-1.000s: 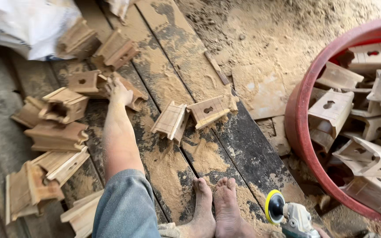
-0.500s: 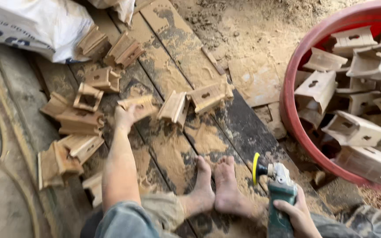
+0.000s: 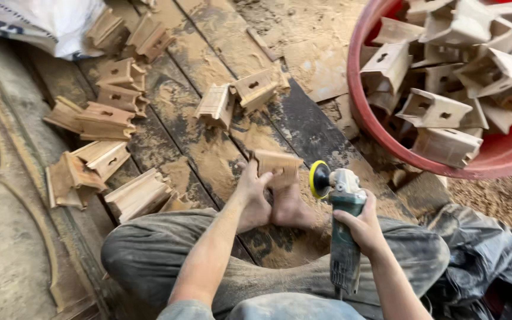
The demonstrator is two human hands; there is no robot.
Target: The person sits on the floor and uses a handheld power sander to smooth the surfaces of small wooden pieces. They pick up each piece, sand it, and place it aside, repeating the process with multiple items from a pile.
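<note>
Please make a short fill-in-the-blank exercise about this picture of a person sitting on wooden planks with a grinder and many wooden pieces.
1. The right hand holds a grinder whose disc is ____ in colour.
2. The left hand holds a wooden piece just above the person's bare ____.
3. Many pale wooden pieces fill the big ____ tub at the upper right.
4. A white ____ lies at the upper left corner.

Missing words: yellow; feet; red; sack
</note>
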